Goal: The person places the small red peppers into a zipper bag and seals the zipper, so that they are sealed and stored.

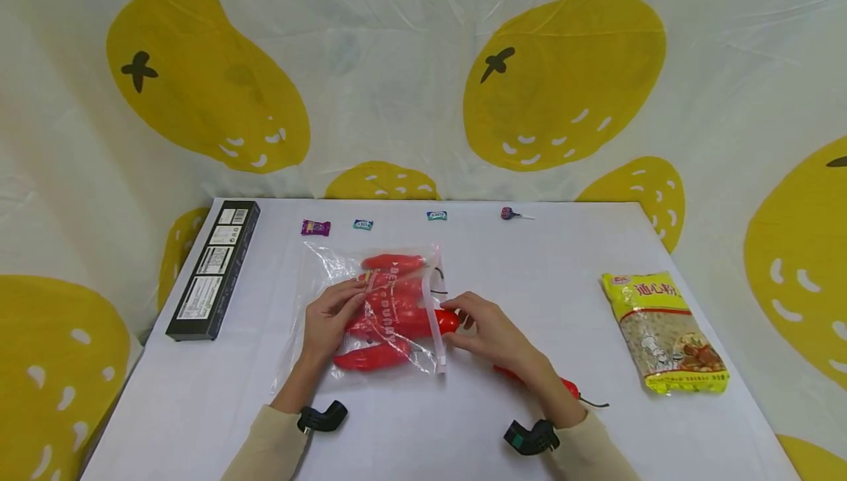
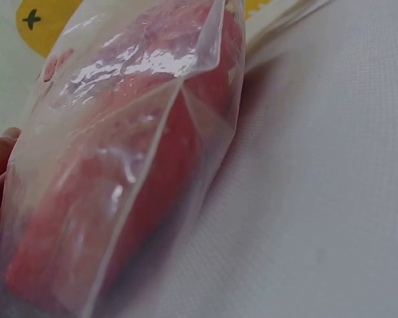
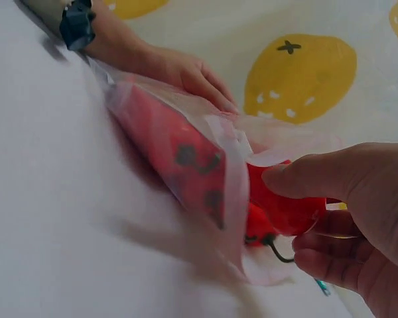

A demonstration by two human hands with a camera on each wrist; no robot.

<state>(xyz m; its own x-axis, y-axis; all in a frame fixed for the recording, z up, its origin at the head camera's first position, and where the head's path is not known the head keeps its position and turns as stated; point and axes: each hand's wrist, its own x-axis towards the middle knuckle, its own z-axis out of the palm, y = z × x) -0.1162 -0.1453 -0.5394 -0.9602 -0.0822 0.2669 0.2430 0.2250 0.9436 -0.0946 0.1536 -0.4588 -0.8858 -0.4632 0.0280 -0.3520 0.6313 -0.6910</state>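
Observation:
A clear zip bag (image 1: 317, 268) with red print and a pale pink zip edge (image 1: 440, 356) lies on the table, several red chili peppers (image 1: 372, 357) inside. On its left part rests my left hand (image 1: 329, 317), fingers extended over the plastic. My right hand (image 1: 488, 328) pinches the end of a red chili pepper (image 3: 297, 211) between thumb and fingers at the bag's mouth; the rest of that pepper lies inside. Beside it in the right wrist view, another pepper's green stem (image 3: 276, 252) sticks out of the opening. One more red pepper (image 1: 570, 387) lies partly hidden beneath my right forearm.
At the left lies a long black box (image 1: 215, 268) with white labels. A yellow food packet (image 1: 665, 334) is at the right. Along the back are a purple candy (image 1: 315, 228), two small teal-and-white candies (image 1: 363, 224) and a lollipop (image 1: 508, 213).

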